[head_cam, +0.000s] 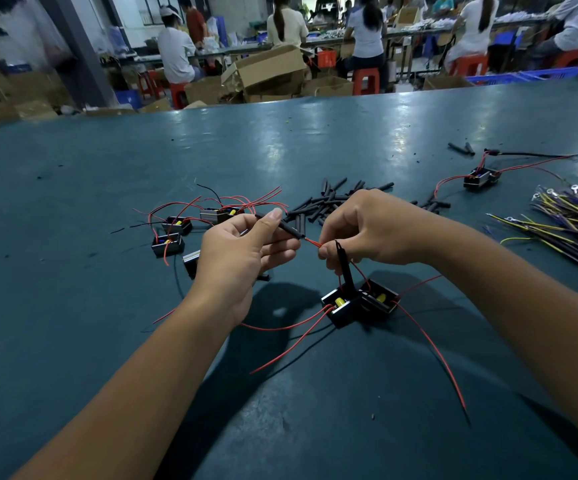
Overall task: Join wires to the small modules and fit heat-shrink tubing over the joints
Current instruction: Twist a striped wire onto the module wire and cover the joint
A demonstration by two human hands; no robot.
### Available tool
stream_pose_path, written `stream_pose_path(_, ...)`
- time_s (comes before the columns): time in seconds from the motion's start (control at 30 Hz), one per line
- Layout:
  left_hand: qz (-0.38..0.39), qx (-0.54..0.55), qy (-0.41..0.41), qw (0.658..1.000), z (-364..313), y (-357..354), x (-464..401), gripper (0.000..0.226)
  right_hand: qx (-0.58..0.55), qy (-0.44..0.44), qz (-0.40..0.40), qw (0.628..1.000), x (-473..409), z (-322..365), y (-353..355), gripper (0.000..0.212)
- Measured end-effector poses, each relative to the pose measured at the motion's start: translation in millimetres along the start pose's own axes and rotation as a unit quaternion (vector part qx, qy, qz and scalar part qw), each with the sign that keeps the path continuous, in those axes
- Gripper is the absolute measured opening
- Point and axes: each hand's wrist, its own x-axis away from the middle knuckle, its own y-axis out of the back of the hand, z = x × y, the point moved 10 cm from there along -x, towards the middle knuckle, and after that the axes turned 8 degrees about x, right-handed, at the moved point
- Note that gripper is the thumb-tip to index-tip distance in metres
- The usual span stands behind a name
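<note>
Tubing (285, 226) pinched in the left hand (237, 252) meets the red wire (312, 242) gripped by the right hand (372, 226), two modules (360, 303) on the surface (280, 140) below, one wired unit (480, 177) aside, several modules (173, 233) waiting.

The worktop (280, 140) is smooth and a bit shiny, with light spots on it. The tube pieces (318, 206) near its middle look like dull black rubber or plastic. The red wires (429, 344) have smooth plastic skin. The small modules (360, 303) have glossy black plastic cases.
</note>
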Motion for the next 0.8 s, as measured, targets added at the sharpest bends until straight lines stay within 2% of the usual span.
stream_pose_path(0.8, 0.006, 0.022, 0.014, 1.0, -1.5, -3.4, 2.1, 0.014, -0.011, -0.009, -0.002, 1.0, -1.4, -5.9, 0.3, 0.012)
